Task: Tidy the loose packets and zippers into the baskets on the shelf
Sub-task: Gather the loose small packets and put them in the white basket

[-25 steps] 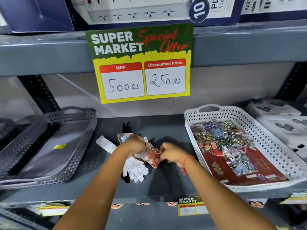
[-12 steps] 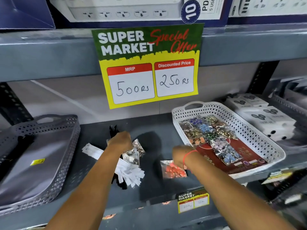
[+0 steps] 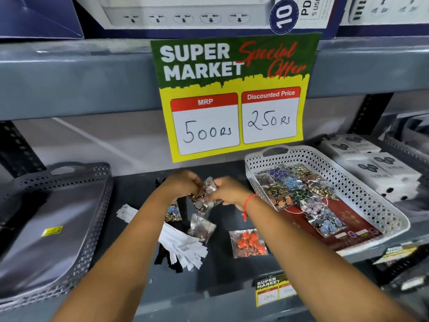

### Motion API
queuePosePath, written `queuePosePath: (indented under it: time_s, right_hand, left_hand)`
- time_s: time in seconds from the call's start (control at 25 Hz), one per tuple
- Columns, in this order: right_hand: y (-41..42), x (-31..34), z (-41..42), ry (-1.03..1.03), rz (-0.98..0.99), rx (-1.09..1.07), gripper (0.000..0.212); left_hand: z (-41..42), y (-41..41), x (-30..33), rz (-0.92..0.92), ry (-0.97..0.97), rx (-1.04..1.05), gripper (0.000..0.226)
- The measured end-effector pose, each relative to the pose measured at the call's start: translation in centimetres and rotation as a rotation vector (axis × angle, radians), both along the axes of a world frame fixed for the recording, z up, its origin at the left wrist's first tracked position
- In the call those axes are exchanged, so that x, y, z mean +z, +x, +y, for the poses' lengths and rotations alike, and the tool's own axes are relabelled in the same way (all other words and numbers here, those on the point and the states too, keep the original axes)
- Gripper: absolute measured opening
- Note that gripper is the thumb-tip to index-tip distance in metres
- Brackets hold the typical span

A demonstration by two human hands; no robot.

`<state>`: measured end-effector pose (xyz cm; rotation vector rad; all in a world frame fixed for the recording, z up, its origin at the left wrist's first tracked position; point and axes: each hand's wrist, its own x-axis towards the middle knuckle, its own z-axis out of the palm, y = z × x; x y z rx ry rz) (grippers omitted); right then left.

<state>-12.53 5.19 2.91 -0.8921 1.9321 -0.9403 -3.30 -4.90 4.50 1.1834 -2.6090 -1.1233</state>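
My left hand (image 3: 183, 185) and my right hand (image 3: 228, 191) meet over the dark shelf (image 3: 130, 187), both pinching a clear packet of silver and brown buttons (image 3: 205, 201). Under them lie a blue-button packet (image 3: 173, 211), a silvery packet (image 3: 200, 227) and an orange-button packet (image 3: 248, 243). A bundle of white zippers (image 3: 183, 247) over black ones (image 3: 166, 261) lies partly under my left forearm. The white basket (image 3: 362, 196) on the right holds several button packets. The grey basket (image 3: 76, 252) on the left holds a yellow sticker.
A green and yellow price sign (image 3: 234, 96) hangs from the upper shelf edge. White boxes (image 3: 380, 173) are stacked right of the white basket, with another grey basket (image 3: 408, 149) behind them. A small price label (image 3: 274, 290) sits on the shelf's front lip.
The orange packet, held between both hands a second ago, was set down on the shelf by my right hand. That hand then rose to join my left on another packet.
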Motion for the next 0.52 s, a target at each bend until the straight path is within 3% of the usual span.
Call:
queuePosePath:
  time_s: [0.04,0.12,0.2,0.32,0.4,0.52]
  right_hand:
    - [-0.1,-0.6,-0.2,-0.004,-0.104,-0.046,0.013]
    - [-1.3,-1.5,-0.3,-0.020,-0.211,-0.163,0.020]
    - [-2.7,-2.0,0.2,0.028,-0.151,-0.261,0.018]
    - [-4.0,-2.5,1.1,0.263,0.086,-0.234,0.006]
    - [-3.9,-2.4,1.3,0.397,0.289,-0.108,0.013]
    - [-3.1,-1.8,1.1,0.514,0.674,0.031,0.029]
  left_hand:
    - [0.0,0.1,-0.1,0.016,0.011,0.013,0.023]
    - [-0.2,0.5,-0.6,0.009,0.012,0.041,0.015]
    - [-0.5,1.1,-1.4,-0.112,0.017,-0.007,0.021]
    - [0.2,1.8,-2.6,-0.360,0.010,-0.178,0.033]
    - [1.0,1.9,-3.2,-0.482,-0.036,-0.233,0.024]
    - [2.0,1.4,-3.9,-0.597,-0.140,-0.273,0.034]
